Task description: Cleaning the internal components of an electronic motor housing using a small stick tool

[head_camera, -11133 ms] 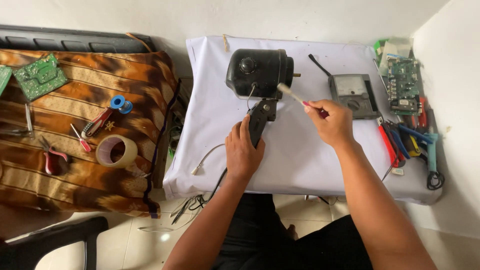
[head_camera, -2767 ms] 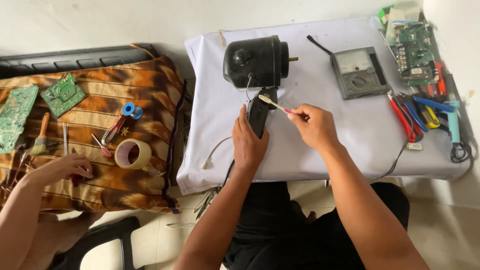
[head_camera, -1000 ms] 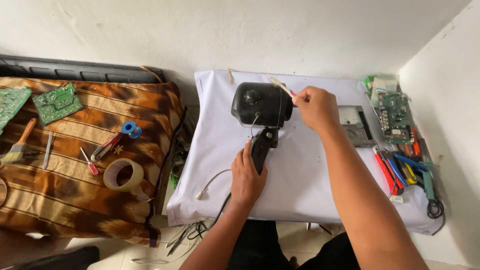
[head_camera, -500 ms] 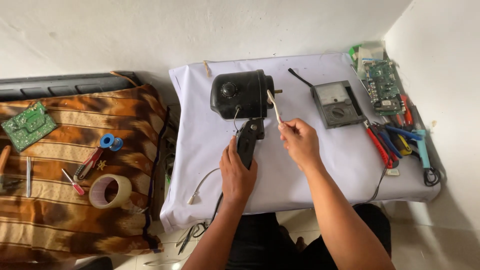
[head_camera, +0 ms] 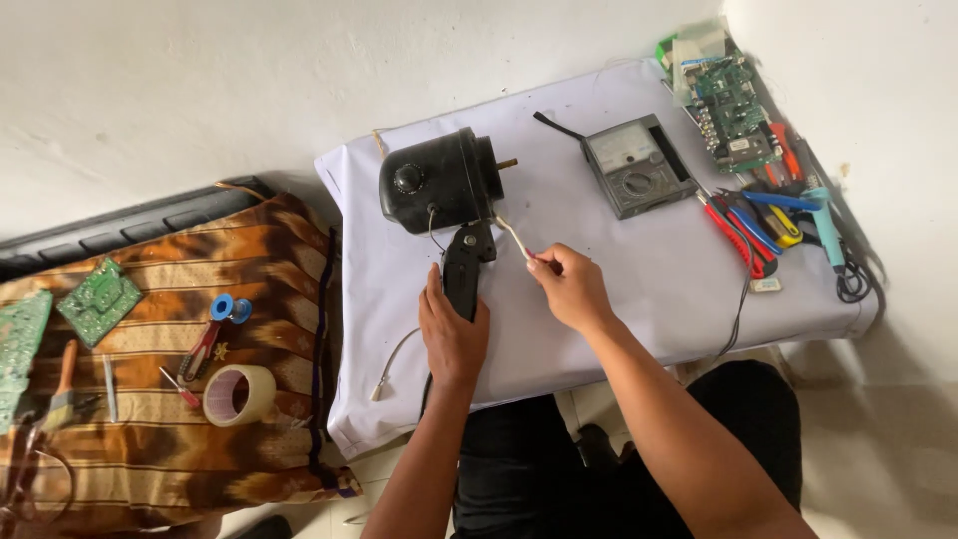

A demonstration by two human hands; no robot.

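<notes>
On the white-clothed table (head_camera: 639, 299) that fills the middle of my view, the black motor housing (head_camera: 436, 182) lies on its side at about 12 o'clock from my hands, its short brass shaft pointing to 3 o'clock. At 9 o'clock from the table a brown patterned cloth (head_camera: 150, 419) carries a roll of tape (head_camera: 238, 394), a green circuit board (head_camera: 98, 301) and red-handled pliers (head_camera: 203, 346). At 2 o'clock from the motor sits a grey analogue meter (head_camera: 639, 165), and further toward 3 o'clock a second circuit board (head_camera: 733, 110) with a pile of red and blue hand tools (head_camera: 763, 215) just below it. My left hand (head_camera: 454, 334) is closed around the lower end of a black handled tool (head_camera: 463, 279), whose top end touches the underside of the motor. My right hand (head_camera: 571, 287) sits just at 3 o'clock of the left, thumb and forefinger pinched shut on a thin white stick (head_camera: 513, 236) that slants up toward 11 o'clock, its tip right beside the motor's lower edge; I cannot tell whether it touches
</notes>
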